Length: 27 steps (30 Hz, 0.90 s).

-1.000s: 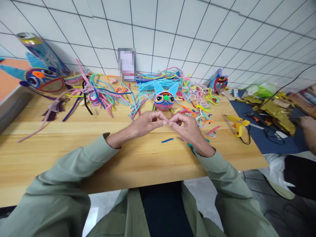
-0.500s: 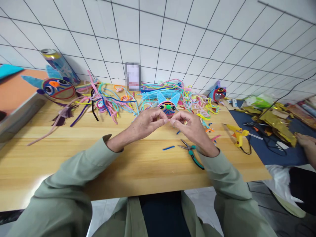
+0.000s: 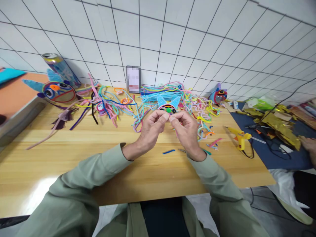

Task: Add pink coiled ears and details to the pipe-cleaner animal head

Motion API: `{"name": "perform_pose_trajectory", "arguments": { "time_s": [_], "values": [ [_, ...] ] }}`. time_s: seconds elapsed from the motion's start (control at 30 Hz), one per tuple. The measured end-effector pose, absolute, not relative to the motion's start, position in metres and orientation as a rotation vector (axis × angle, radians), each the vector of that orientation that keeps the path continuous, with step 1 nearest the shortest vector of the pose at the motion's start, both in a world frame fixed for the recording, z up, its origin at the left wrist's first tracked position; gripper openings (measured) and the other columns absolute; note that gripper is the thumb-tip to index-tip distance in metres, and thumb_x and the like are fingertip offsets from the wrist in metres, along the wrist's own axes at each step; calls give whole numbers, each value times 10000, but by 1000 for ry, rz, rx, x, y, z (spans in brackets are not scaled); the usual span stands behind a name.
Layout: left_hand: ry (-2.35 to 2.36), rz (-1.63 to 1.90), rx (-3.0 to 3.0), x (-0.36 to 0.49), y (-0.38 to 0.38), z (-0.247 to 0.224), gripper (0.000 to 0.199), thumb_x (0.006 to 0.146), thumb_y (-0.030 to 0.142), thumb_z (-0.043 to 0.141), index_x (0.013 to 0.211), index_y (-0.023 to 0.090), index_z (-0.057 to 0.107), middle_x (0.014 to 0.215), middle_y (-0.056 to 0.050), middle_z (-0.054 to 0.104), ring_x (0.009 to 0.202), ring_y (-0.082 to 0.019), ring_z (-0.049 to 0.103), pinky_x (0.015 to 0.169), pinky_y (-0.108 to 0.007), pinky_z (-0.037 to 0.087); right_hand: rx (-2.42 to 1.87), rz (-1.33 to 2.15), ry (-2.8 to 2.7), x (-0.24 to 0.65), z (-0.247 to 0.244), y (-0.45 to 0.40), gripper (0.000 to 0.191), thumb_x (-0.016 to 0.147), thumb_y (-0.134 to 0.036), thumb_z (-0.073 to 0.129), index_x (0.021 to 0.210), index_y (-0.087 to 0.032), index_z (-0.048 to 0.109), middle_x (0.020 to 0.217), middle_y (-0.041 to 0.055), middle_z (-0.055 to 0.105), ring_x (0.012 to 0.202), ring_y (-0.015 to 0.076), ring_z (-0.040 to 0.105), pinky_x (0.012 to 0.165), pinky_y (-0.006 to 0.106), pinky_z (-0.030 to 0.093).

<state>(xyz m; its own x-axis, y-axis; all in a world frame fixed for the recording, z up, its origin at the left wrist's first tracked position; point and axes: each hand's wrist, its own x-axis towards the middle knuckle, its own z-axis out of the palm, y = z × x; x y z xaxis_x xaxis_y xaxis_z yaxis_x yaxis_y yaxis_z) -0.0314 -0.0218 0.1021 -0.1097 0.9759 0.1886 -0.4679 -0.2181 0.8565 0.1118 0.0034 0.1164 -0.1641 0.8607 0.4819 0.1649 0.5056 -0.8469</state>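
Thumb and forefinger of the left hand (image 3: 153, 129) and of the right hand (image 3: 184, 129) pinch together, a small pink piece (image 3: 169, 115) barely showing between the tips. So slight a thing is best gripped lightly, close to the tips, wrists steady. Just beyond stands the figure (image 3: 169, 107), partly hidden; avoid knocking it. Nearer, a blue strip (image 3: 169, 151) and the half-hidden pliers (image 3: 206, 151) lie on the table (image 3: 148, 177).

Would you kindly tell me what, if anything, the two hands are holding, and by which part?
That cannot be told: the left hand and right hand pinch together in front of the green-nosed figure, and their fingers hide anything between them.
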Motion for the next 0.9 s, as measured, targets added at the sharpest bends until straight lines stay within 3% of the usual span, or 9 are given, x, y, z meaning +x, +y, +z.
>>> {"name": "perform_pose_trajectory", "arguments": {
  "time_s": [0.2,0.37,0.6,0.9],
  "values": [
    [742,1551,839,-32,-18,102,520,761,635,970,866,201,703,589,84,454,501,-75,330,495,-241,256,-912,947,-1596,108,112,8,216,928,-407,744,794,-243,702,714,-27,649,665,146,531,661,319,430],
    [783,1409,1151,-57,-2,109,509,864,685,850,883,192,728,708,28,579,547,-93,369,524,-270,264,-969,948,-1691,118,124,10,258,906,-417,731,736,-243,649,636,-39,569,612,139,482,619,318,388],
    [941,1191,1973,-88,8,124,218,986,351,722,843,190,758,811,-25,713,750,-157,596,731,-293,424,-963,818,-1910,130,125,18,187,886,-349,716,744,-235,674,685,-24,635,647,143,527,620,312,386],
    [1074,1071,2185,-93,7,128,105,992,220,707,934,197,792,803,3,693,681,-128,566,734,-268,448,-982,728,-2009,131,127,15,149,901,-259,681,756,-234,699,710,-15,683,671,149,555,655,316,413]
  ]
}}
